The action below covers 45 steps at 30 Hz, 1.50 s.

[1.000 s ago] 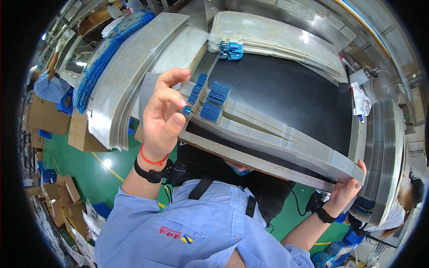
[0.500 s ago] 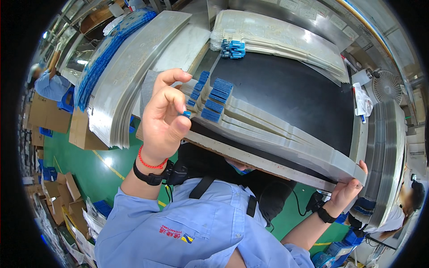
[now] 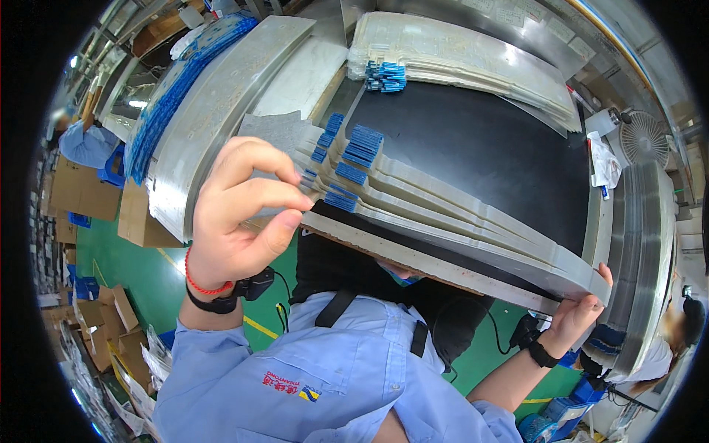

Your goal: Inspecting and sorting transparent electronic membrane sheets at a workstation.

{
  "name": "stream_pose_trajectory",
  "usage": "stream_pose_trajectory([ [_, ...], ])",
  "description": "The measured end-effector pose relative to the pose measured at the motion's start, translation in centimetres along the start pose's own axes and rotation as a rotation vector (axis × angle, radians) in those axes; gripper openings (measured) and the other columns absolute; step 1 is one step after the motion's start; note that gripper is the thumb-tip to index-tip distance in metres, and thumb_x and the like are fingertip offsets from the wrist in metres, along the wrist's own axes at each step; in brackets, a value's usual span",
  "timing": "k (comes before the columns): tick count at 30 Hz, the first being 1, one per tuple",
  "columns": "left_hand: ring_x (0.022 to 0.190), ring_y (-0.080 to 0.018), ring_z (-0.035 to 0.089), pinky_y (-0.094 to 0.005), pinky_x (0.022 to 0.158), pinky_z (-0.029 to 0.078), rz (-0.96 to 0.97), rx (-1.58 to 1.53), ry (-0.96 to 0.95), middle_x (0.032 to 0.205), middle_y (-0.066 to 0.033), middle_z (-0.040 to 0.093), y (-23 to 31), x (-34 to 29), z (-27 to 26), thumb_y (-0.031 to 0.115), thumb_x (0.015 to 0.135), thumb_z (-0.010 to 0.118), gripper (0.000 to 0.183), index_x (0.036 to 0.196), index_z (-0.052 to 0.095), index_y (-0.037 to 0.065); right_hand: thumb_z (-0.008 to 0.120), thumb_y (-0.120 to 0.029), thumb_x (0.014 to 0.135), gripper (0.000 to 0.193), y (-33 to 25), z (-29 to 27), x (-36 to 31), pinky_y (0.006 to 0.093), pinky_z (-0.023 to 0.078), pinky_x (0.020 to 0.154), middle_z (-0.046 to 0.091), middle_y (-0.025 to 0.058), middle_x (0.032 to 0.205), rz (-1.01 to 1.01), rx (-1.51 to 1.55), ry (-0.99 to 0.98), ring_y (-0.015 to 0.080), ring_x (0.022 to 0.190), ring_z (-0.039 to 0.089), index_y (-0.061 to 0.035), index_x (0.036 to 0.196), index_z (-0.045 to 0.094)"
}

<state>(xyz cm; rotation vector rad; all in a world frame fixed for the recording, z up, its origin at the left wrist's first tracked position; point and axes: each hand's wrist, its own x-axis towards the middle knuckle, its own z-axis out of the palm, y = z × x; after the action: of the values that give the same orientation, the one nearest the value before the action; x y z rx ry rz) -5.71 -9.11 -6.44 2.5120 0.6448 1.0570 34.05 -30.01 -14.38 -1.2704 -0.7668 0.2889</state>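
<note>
A long stack of thin grey sheets [image 3: 473,225] with stepped edges lies across the near side of the black tabletop, with blue tabs [image 3: 362,145] clustered at its left end. My left hand [image 3: 247,210] is beside that end, thumb and index finger pinched together near the front tabs. What lies between those fingertips, if anything, is too small to make out. My right hand [image 3: 576,314] grips the stack's far right end, thumb on the near side and fingertips showing behind it.
The black tabletop [image 3: 473,140] has a pale frame. Behind it lies another stack of clear sheets [image 3: 458,48] with blue tabs. Large sheet stacks stand at left [image 3: 229,103] and right [image 3: 635,244]. A small fan [image 3: 642,140] sits at the back right. Other people work at both sides.
My left hand has moved down and left, its fingers lower by the front tabs. The small blue piece seen at its fingertips no longer shows. My right hand keeps its grip.
</note>
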Motion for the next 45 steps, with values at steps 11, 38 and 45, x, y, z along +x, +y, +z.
stream_pose_trajectory([
  [11,0.069,-0.0228,0.054,-0.0331,0.061,0.040,0.089,0.283,-0.130,0.074,-0.0038,0.056,2.2,1.3,-1.4,0.004,0.060,0.070,0.019,0.076,0.060,0.006,0.072,-0.050,0.065,0.080,0.2,-0.6,-0.1,0.0278,0.041,0.085,0.052,0.0056,0.101,0.001,0.022,-0.037,0.0153,0.096,0.051,-0.0019,0.121,0.042],
  [38,0.072,-0.0251,0.056,-0.0340,0.061,0.044,0.270,0.515,-0.354,0.080,-0.0078,0.056,2.9,4.8,-2.2,0.000,0.058,0.063,0.024,0.081,0.057,0.003,0.071,-0.047,0.069,0.076,1.1,-2.0,0.0,0.0304,0.041,0.088,0.053,0.0064,0.105,-0.019,0.036,-0.099,0.0171,0.100,0.051,-0.0024,0.123,0.041],
  [45,0.073,-0.0262,0.056,-0.0340,0.061,0.044,0.322,0.461,-0.443,0.081,-0.0086,0.056,2.2,5.3,-3.0,0.001,0.062,0.059,0.023,0.084,0.056,0.003,0.071,-0.048,0.067,0.076,0.9,-1.9,-0.2,0.0295,0.039,0.088,0.051,0.0052,0.106,-0.018,0.032,-0.091,0.0159,0.100,0.050,-0.0027,0.122,0.042],
])
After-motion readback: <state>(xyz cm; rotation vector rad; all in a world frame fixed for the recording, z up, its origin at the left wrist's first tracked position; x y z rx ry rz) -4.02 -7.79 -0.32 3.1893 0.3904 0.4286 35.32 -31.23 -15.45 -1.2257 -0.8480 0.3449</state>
